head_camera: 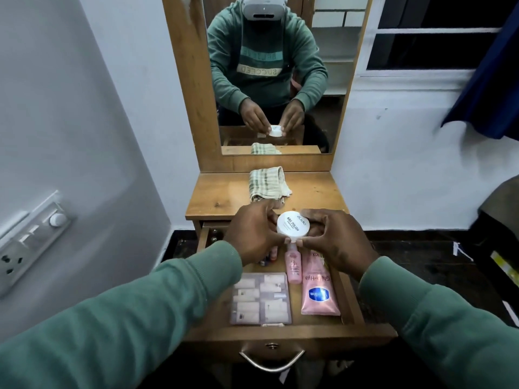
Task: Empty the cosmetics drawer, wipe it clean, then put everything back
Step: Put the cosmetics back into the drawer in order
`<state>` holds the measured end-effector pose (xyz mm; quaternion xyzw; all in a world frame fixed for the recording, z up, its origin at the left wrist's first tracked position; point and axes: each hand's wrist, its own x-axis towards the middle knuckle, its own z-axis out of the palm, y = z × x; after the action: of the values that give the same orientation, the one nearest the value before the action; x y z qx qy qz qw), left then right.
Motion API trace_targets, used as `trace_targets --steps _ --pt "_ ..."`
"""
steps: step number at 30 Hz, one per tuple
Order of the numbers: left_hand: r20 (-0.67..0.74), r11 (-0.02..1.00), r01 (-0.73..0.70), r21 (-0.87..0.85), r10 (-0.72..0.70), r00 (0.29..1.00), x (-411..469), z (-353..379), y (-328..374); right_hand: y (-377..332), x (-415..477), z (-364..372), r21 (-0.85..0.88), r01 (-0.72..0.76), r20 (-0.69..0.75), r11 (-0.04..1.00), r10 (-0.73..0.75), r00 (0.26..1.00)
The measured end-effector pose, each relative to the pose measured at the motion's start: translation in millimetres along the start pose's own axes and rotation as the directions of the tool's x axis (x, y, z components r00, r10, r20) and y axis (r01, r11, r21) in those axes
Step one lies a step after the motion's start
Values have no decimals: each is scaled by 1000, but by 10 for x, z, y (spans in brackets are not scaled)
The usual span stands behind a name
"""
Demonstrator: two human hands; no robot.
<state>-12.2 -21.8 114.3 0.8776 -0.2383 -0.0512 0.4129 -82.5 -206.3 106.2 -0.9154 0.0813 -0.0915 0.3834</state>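
A round white jar [293,224] labelled nail polish is held above the back of the open wooden drawer [289,331]. My left hand [252,234] and my right hand [334,240] both pinch its rim with curled fingers. Inside the drawer lie a small pink bottle [293,266], a pink tube [318,293] and a clear pouch of white sachets [259,299]. Small items under my left hand are mostly hidden. A striped folded cloth [266,183] lies on the dresser top [317,192].
A mirror [269,80] in a wooden frame stands behind the dresser top and reflects a person holding the jar. A switch panel [31,237] is on the left wall. A dark curtain [488,74] hangs at the right. The drawer's metal handle [271,360] faces me.
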Motion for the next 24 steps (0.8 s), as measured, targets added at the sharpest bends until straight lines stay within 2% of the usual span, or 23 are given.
trace_targets --steps 6,10,18,24 --pt "40 997 -17 81 14 999 -361 -55 -290 -79 -291 286 -17 52 74 999 -50 996" --pt "87 984 -30 174 15 996 -582 -43 -428 -36 -392 476 -59 36 174 998 -25 984" --pt "198 950 22 312 -88 976 -753 80 -681 25 -411 678 -130 48 390 990 6 921" --pt "247 931 51 361 -148 958 -713 136 -797 83 -379 780 -101 36 424 994 10 905"
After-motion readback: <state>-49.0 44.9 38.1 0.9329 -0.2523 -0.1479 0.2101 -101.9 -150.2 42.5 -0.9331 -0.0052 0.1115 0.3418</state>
